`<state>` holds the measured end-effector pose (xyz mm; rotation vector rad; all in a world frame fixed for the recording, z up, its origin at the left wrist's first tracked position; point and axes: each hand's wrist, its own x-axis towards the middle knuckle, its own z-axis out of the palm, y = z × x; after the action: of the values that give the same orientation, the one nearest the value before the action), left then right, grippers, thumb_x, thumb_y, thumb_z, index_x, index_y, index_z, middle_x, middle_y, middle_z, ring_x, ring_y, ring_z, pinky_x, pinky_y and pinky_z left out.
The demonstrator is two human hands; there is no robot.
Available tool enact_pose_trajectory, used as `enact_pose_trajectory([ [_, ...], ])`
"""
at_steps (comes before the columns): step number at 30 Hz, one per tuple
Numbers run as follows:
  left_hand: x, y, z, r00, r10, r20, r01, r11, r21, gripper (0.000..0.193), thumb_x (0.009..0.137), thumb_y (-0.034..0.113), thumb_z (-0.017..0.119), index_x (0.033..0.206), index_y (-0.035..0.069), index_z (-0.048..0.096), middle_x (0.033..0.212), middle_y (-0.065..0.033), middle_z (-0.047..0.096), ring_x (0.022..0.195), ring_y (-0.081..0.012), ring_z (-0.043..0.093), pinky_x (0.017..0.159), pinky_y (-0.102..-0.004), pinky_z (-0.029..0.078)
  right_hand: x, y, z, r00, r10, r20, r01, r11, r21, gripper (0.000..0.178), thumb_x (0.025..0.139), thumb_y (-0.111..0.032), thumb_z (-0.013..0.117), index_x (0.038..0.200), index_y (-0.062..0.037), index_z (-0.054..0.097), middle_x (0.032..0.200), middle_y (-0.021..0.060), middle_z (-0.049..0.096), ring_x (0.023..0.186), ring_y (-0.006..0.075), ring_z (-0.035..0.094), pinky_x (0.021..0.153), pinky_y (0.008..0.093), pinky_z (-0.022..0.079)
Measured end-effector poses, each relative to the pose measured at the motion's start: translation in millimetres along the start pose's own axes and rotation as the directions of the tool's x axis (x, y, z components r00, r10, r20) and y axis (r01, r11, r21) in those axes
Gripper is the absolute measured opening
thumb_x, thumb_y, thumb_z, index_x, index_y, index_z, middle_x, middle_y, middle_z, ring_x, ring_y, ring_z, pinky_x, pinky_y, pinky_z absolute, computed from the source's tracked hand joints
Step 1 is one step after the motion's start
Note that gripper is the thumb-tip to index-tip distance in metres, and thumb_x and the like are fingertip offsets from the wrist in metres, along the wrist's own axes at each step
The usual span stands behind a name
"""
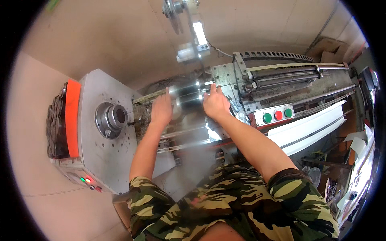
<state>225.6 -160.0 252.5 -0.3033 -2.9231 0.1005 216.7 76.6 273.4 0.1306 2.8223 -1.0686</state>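
A shiny metal cylinder (186, 90) lies crosswise over the machine bed, between my two hands. My left hand (161, 107) is closed at its left end, fingers pointing away from me. At the right end my right hand (217, 105) is closed against the cylinder, with two fingers reaching up over it. Glare blurs the cylinder's edges, and the undersides of both grips are hidden. Left of my left hand, the round metal chuck (112, 118) on the grey headstock (90, 140) stands apart from the cylinder.
Right of my hands, green and red push buttons (278, 115) sit on a panel. Steel rails (285, 76) run along the bed behind it. A pulley arm (189, 28) hangs over the cylinder. A white sheet-like guard (307, 126) lines the near right side.
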Motion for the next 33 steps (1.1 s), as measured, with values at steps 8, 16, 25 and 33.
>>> enact_pose_trajectory([
  [8, 2, -7, 17, 0.989, 0.087, -0.120, -0.084, 0.996, 0.029, 0.063, 0.088, 0.009, 0.056, 0.145, -0.010, 0.041, 0.092, -0.0146, 0.062, 0.088, -0.0303, 0.059, 0.079, -0.0433, 0.049, 3, 6, -1, 0.999, 0.019, 0.033, -0.021, 0.999, 0.048, 0.065, 0.101, -0.037, 0.048, 0.154, -0.0029, 0.032, 0.156, 0.0270, 0.035, 0.129, 0.0458, 0.053, 0.106, 0.0531, 0.044],
  [16, 1, -5, 26, 0.985, 0.093, -0.146, -0.086, 0.995, 0.049, 0.059, 0.089, 0.008, 0.054, 0.145, -0.008, 0.042, 0.088, -0.0137, 0.061, 0.085, -0.0303, 0.059, 0.076, -0.0436, 0.050, 5, 10, 3, 0.999, 0.011, 0.030, -0.013, 0.998, 0.062, 0.065, 0.101, -0.035, 0.049, 0.154, -0.0022, 0.030, 0.156, 0.0255, 0.036, 0.127, 0.0460, 0.054, 0.105, 0.0538, 0.044],
  [25, 3, -6, 34, 0.985, 0.101, -0.140, -0.089, 0.992, 0.091, 0.063, 0.087, 0.008, 0.054, 0.146, -0.009, 0.041, 0.089, -0.0126, 0.060, 0.085, -0.0297, 0.059, 0.075, -0.0429, 0.050, 5, 7, -3, 0.997, 0.038, 0.069, -0.042, 0.998, 0.053, 0.064, 0.100, -0.036, 0.050, 0.153, -0.0033, 0.033, 0.155, 0.0248, 0.038, 0.129, 0.0448, 0.053, 0.105, 0.0534, 0.044],
  [33, 3, -7, 38, 0.987, 0.109, -0.115, -0.094, 0.987, 0.129, 0.063, 0.086, 0.007, 0.054, 0.146, -0.008, 0.042, 0.087, -0.0110, 0.061, 0.084, -0.0283, 0.060, 0.075, -0.0421, 0.051, 8, 12, 3, 0.999, 0.002, 0.037, -0.003, 0.999, 0.034, 0.065, 0.100, -0.037, 0.051, 0.152, -0.0021, 0.034, 0.153, 0.0250, 0.041, 0.129, 0.0448, 0.053, 0.105, 0.0529, 0.045],
])
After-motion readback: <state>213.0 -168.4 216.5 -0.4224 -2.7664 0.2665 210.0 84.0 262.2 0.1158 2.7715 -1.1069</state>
